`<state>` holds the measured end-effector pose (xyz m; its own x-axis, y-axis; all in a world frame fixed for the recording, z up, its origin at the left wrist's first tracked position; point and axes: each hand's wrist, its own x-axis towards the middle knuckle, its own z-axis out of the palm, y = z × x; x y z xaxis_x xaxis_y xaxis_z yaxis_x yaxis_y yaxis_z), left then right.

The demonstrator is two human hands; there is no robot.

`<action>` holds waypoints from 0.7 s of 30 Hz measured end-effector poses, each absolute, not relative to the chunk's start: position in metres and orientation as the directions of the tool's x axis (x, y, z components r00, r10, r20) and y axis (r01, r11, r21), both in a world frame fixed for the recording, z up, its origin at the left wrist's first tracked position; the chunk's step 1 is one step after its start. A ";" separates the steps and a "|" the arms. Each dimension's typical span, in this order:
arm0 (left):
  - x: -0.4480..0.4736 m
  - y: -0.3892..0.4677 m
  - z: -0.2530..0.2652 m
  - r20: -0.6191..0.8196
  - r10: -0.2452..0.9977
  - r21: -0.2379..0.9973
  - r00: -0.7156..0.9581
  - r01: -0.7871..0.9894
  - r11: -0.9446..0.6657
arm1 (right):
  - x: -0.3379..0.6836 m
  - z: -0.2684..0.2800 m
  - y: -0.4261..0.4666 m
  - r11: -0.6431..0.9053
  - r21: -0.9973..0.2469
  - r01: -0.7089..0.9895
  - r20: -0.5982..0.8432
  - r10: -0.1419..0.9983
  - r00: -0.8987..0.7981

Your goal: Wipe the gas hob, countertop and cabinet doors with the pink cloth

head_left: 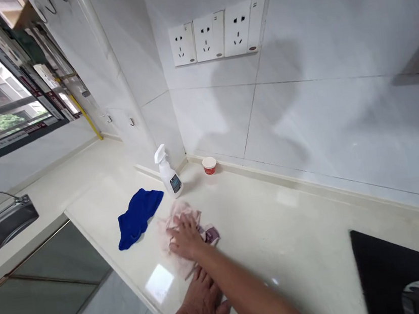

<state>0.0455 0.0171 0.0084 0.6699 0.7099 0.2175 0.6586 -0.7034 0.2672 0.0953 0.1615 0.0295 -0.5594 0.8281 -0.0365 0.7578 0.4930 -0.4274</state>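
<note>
A pale pink cloth [181, 210], blurred at its edges and with a purple printed patch on its right side, lies bunched on the cream counter. My right hand [185, 236] bears down on it, fingers spread and slightly bent into the fabric. Nearer to me, my left hand [204, 300] rests on the counter with its fingers stretched out, partly behind my right forearm. Its fingertips are close to the cloth's near edge; whether they touch it I cannot tell. A blue cloth [138, 217] lies to the left. Just beyond the pink cloth stands a white spray bottle [169, 174].
Near the wall is a small red and white tub [209, 165]. A black cooktop [383, 263] occupies the right front. To the left, the counter [93, 176] turns a corner toward a steel sink [7, 222] with a faucet. Wall sockets [213, 34] sit above.
</note>
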 end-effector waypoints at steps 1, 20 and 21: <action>0.046 0.018 0.009 0.246 0.695 0.261 0.676 0.644 -0.719 | 0.094 0.029 0.152 0.533 -0.431 0.728 -0.025 0.800 -0.600; 0.051 0.015 0.024 0.233 0.768 0.280 0.597 0.715 -0.641 | 0.363 -0.007 0.001 -0.346 -0.156 0.925 0.153 0.917 0.369; 0.050 0.015 0.024 0.228 0.771 0.281 0.595 0.718 -0.637 | 0.344 -0.017 -0.018 -0.280 -0.184 0.942 0.180 0.933 0.312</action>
<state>0.0505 0.0150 0.0236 0.5951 0.7706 0.2280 0.7177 -0.6373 0.2807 0.3437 -0.0184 -0.0166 0.3122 0.9328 0.1803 0.9423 -0.2799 -0.1836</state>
